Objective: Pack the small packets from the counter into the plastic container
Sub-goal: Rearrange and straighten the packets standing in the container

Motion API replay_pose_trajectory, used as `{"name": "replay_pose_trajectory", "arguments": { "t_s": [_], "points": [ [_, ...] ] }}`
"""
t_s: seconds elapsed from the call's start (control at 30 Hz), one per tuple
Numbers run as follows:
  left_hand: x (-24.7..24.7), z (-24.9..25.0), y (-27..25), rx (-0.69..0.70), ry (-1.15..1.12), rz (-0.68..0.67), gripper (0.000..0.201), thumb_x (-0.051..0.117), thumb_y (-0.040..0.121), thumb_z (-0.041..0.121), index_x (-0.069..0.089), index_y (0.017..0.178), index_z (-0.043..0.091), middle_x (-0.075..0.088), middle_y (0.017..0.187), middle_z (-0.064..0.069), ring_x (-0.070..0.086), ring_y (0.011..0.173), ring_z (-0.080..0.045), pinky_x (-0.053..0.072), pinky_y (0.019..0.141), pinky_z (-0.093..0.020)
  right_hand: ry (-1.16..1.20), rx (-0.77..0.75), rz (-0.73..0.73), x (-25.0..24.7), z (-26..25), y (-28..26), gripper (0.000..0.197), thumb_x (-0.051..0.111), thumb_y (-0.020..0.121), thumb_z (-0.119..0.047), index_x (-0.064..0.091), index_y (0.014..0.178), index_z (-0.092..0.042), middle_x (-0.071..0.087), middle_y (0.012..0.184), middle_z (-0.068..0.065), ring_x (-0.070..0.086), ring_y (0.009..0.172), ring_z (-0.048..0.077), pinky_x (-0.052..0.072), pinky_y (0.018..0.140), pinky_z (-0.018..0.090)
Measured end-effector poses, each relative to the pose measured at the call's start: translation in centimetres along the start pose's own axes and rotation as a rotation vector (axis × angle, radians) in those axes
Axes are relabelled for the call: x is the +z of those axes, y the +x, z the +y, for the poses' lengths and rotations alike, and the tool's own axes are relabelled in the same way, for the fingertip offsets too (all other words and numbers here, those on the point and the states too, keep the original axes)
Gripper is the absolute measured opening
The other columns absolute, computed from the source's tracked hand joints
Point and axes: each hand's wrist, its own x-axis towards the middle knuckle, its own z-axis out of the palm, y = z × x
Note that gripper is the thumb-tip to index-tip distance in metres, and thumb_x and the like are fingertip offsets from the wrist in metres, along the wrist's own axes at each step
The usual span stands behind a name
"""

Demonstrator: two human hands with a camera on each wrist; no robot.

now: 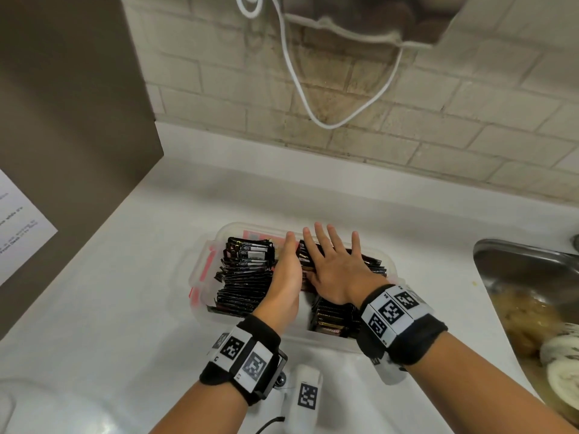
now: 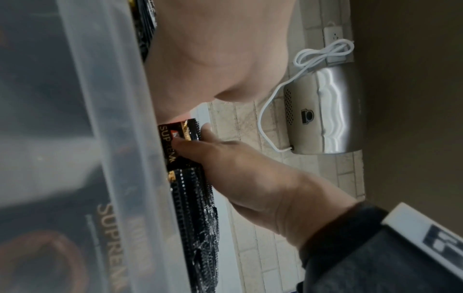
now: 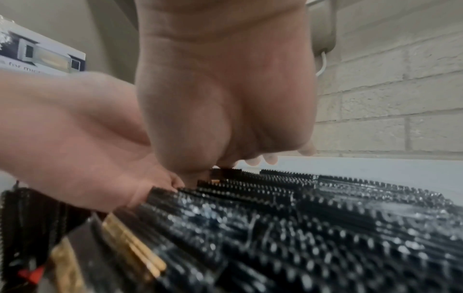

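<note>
A clear plastic container (image 1: pixel 395 264) sat on the white worktop (image 1: pixel 125 308), close to the person and a little left of the steel sink (image 1: pixel 520 264). It was filled with small black packets (image 1: pixel 247 277) standing on edge in two rows, their crimped tops showing in the right wrist view.

The left hand (image 1: pixel 286 277) stood edge-on between the two rows, fingers straight and together, its side against the left row. The right hand (image 1: pixel 335 267) lay flat on top of the right row with its fingers spread and straight, pressing down rather than gripping. In the left wrist view its thumb (image 2: pixel 190 144) touched a black-and-gold packet just above the container wall; whether it pinched that packet or only rested on it was hard to tell from that angle.

The worktop ran back to a low white ledge under a wall of pale brick-shaped tiles (image 1: pixel 470 126), stained darker near the middle. A metal appliance (image 2: pixel 325 113) was mounted on that wall, and a white cord (image 1: pixel 300 89) hung from it in a loop. A brown cabinet side (image 1: pixel 72 120) closed the left, with a printed sheet (image 1: pixel 18 227) stuck to it. The sink held murky water and some pale round pieces (image 1: pixel 560 349). A white tagged device (image 1: pixel 305 393) lay on the worktop near the wrists.
</note>
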Motion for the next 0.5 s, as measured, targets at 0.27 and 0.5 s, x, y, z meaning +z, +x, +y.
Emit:
{"name": "replay_pose_trajectory", "arguments": {
  "t_s": [0.27, 0.5],
  "points": [
    [0.3, 1.0, -1.1, -0.033, 0.023, -0.025, 0.058, 0.036, 0.104, 0.052, 0.033, 0.153, 0.022, 0.035, 0.158, 0.0, 0.031, 0.146, -0.016, 0.029, 0.099, -0.029, 0.029, -0.011, -0.004, 0.2, 0.0, 0.2, 0.087, 0.036, 0.101, -0.05, -0.035, 0.146, -0.028, -0.037, 0.156, 0.006, -0.031, 0.145, 0.029, -0.013, 0.115, 0.065],
    [-0.8, 3.2, -1.8, 0.041, 0.114, -0.077, 0.062, 0.04, 0.104, 0.047, 0.024, 0.156, 0.017, 0.03, 0.161, -0.002, 0.032, 0.144, -0.012, 0.023, 0.115, -0.034, 0.22, -0.035, 0.122, -1.6, -0.2, -0.8, 0.09, 0.048, 0.097, -0.042, -0.018, 0.155, -0.021, -0.024, 0.162, 0.007, -0.02, 0.15, 0.028, -0.002, 0.121, 0.057]
  ]
}}
